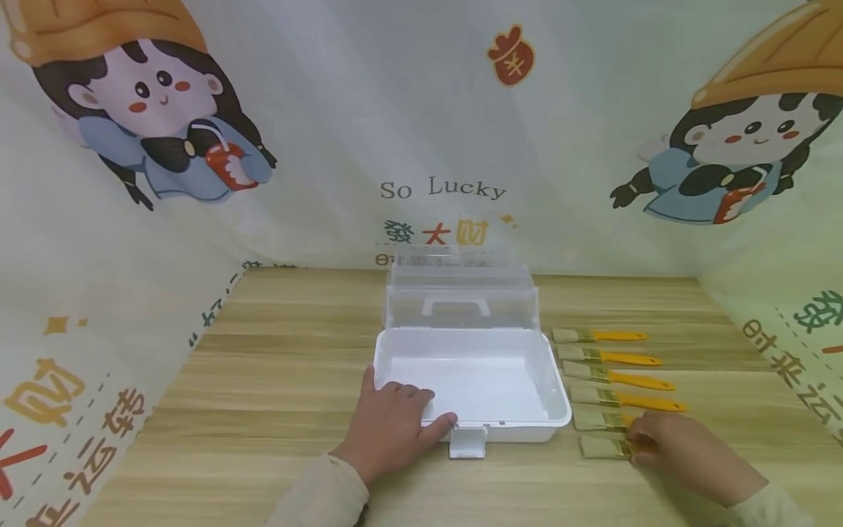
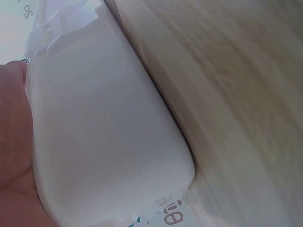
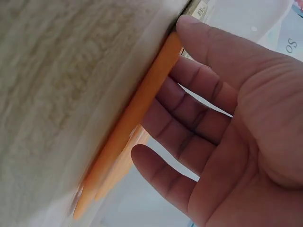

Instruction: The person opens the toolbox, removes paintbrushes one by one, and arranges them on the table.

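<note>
A white plastic box [image 1: 527,432] stands on the wooden table with its clear lid [image 1: 507,300] raised at the back. My left hand [image 1: 395,424] rests on the box's front left rim, fingers reaching over the edge and thumb lying along the front. In the left wrist view, the palm lies against the white wall [image 2: 109,127]. My right hand [image 1: 685,446] pinches the nearest paintbrush [image 1: 601,447] on its orange handle [image 3: 132,113], close to the metal band. The brush lies along the tabletop, and in the head view the hand hides most of its handle.
Several more paintbrushes [image 1: 645,381] with yellow-orange handles lie in a row right of the box, bristles toward it. A white latch [image 1: 467,442] hangs at the box's front. Printed cloth [image 1: 329,132] walls in the wooden table [image 1: 276,380] at the back and sides.
</note>
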`<state>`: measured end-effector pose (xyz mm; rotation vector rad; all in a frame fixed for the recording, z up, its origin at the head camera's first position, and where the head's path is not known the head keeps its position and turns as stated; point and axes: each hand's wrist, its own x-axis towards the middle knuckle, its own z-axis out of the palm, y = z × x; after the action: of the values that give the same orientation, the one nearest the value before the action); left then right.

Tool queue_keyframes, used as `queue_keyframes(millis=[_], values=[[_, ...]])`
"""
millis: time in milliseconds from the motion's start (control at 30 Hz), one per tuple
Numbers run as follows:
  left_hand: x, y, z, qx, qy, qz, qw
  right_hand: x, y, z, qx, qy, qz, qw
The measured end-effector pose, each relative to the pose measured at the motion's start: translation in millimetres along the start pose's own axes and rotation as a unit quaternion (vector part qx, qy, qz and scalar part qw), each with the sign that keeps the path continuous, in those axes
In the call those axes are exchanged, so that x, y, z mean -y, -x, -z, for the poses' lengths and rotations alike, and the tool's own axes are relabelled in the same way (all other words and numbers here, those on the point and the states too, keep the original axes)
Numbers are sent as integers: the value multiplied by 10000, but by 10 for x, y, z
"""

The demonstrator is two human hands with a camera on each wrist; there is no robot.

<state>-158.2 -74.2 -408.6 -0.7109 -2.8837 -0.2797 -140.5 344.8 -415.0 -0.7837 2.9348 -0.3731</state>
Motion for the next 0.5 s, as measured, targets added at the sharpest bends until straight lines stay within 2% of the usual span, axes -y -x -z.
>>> queue_keyframes(millis=[100, 167, 233, 300, 400, 433, 500], values=[[-17, -10, 18, -51, -28, -13, 10000, -23, 21, 18, 41, -1, -151, 9999], [-31, -14, 22, -60, -27, -20, 10000, -55, 57, 63, 138, -255, -237, 9993], [-40, -13, 17, -69, 11, -10, 10000, -99, 98, 143, 279, -753, -381, 9960], [-39, -7, 9, -103, 129, -17, 9999, -144, 129, 237, 197, -1006, -497, 9935], [8, 1, 15, -187, 703, 12, 9973, -181, 104, 386, -50, -1029, -800, 9915], [38, 0, 31, -254, 1011, 44, 9945, -181, 75, 426, -162, -905, -881, 9919], [131, -9, 80, -525, 1697, 93, 9841, -163, 11, 497, -169, -861, -1088, 9902]])
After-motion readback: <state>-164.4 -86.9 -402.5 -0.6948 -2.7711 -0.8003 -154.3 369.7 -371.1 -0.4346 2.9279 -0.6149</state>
